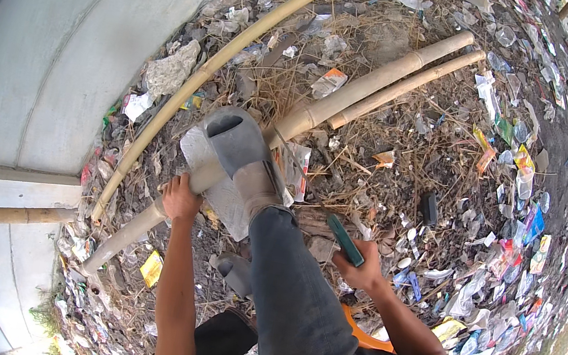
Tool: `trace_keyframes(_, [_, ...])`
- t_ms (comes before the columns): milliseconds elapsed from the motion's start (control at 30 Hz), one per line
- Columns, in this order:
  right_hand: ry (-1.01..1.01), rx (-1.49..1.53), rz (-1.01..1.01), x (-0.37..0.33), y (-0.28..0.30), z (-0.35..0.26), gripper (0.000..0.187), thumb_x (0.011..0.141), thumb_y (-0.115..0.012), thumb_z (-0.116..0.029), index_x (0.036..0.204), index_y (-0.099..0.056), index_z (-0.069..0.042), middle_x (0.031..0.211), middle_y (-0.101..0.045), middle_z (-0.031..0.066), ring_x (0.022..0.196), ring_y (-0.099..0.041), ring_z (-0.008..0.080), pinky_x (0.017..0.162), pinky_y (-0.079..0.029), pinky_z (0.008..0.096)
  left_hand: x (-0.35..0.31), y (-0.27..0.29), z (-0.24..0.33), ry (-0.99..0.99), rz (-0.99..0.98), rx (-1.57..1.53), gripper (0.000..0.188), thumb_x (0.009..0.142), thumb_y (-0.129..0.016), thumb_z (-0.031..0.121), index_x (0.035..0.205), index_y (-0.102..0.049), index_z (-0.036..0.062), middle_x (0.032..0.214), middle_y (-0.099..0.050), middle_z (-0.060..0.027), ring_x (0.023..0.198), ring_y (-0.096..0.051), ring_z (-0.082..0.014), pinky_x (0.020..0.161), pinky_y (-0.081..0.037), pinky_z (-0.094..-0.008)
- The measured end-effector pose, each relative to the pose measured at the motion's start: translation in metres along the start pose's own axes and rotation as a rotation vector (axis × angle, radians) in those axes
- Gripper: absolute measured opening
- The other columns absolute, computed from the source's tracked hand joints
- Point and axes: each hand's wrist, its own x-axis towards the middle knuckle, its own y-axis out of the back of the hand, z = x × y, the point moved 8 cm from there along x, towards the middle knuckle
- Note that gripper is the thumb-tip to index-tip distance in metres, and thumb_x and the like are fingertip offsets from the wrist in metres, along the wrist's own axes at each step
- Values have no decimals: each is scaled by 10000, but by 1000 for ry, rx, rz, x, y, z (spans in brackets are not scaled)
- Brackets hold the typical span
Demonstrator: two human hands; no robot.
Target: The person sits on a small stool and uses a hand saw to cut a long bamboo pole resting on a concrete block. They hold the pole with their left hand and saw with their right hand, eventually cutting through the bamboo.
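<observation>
Left hand (180,200) clamped round bamboo pole (241,163), right hand (359,267) closed on green-handled tool (345,240) with blade hidden, orange-white wrapper (330,81) at twelve o'clock, yellow packet (151,268) at seven.

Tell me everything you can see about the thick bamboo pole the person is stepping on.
The thick bamboo pole is pale tan, jointed, dry-looking and dusty. It lies at a slant over the littered ground, from the upper right down to the lower left. A foot in a grey sandal presses on its middle, where a pale block sits under it. The left hand grips it just below the foot. A thinner pole lies alongside its upper stretch. The right hand, holding a dark green-handled tool, does not touch it.
</observation>
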Motion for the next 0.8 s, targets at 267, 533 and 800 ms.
trace_keyframes(267, [-7, -219, 7, -11, -15, -23, 220, 781, -696, -124, 649, -595, 20, 524, -553, 92, 479, -547, 134, 505, -454, 353, 5, 3, -13, -18, -41, -50, 504, 618, -819, 154, 1073, -601, 146, 967, -679, -82, 950, -681, -325, 855, -553, -468])
trace_keyframes(533, [102, -66, 215, 183, -48, -66, 307, 744, -722, -240, 796, -705, 63, 667, -665, 198, 639, -681, 279, 679, -537, 404, 1, 6, -14, 25, -162, -88, 475, 665, -821, 191, 1086, -609, 134, 1011, -704, -92, 987, -693, -332, 874, -567, -462])
trace_keyframes(800, [326, -24, 132, 181, -78, 55, 223, 760, -727, -175, 680, -629, 8, 542, -569, 140, 496, -581, 217, 550, -478, 371, 17, 8, 13, 138, -278, -94, 543, 643, -853, 206, 1132, -624, 154, 1061, -723, -102, 1020, -708, -336, 896, -580, -464])
